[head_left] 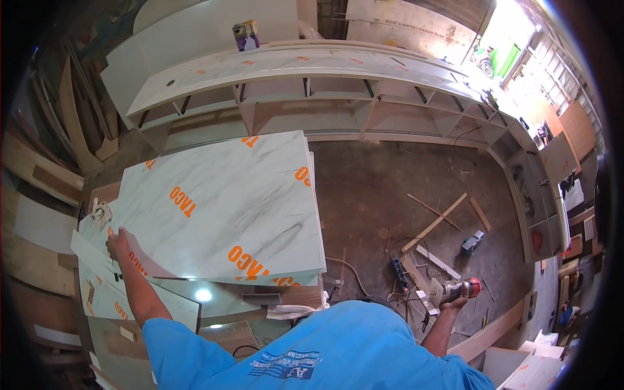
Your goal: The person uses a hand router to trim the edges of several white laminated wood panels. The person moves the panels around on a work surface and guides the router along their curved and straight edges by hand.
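Marbled laminate sheet (224, 208): left hand (117, 246) grips its 9 o'clock edge; lift evenly, avoid flexing.
Right hand (455, 300): closed round trim router (455, 289), 3 o'clock; keep clear.

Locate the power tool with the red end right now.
Head view, lower right: the power tool is gripped in the right hand, low over the floor, beside wood strips and a power strip.
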`<state>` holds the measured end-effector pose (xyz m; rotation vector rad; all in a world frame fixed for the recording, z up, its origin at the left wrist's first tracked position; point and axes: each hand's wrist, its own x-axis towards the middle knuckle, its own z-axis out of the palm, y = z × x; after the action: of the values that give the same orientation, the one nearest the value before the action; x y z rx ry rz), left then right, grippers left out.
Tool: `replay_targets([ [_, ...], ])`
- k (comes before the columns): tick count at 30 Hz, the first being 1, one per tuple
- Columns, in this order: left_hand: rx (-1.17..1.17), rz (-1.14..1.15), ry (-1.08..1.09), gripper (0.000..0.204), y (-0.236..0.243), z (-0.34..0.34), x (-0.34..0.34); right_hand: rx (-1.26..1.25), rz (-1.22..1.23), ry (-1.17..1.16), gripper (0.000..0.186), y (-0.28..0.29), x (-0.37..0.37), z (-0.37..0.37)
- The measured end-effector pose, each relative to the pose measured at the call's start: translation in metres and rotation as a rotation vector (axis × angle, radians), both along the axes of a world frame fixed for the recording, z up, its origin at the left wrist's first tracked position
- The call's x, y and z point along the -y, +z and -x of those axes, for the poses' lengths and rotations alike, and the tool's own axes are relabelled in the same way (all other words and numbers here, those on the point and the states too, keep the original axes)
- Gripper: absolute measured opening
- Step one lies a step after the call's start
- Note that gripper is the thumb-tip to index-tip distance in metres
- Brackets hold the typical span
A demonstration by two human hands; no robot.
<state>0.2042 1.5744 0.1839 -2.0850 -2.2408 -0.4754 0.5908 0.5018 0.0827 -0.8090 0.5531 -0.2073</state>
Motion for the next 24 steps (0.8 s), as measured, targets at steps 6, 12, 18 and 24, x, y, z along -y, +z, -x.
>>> replay_targets([
  [6, 0.146, -0.074, 0.018, 0.065, -0.016, -0.009, -0.005, -0.053, 0.007, -0.052, 0.044, -0.008, 0.009, 0.024],
  [12, 0.169, -0.166, -0.083, 0.07, -0.02, -0.027, -0.01, -0.059, -0.03, -0.054, 0.041, -0.022, -0.002, 0.043],
  [18, 0.195, -0.198, -0.085, 0.079, -0.036, -0.044, 0.003, -0.098, 0.022, -0.099, 0.036, -0.018, -0.022, 0.04],
  [24, 0.278, -0.205, -0.137, 0.081, -0.027, -0.06, 0.039, -0.029, -0.058, -0.028, 0.032, 0.005, -0.043, 0.022],
])
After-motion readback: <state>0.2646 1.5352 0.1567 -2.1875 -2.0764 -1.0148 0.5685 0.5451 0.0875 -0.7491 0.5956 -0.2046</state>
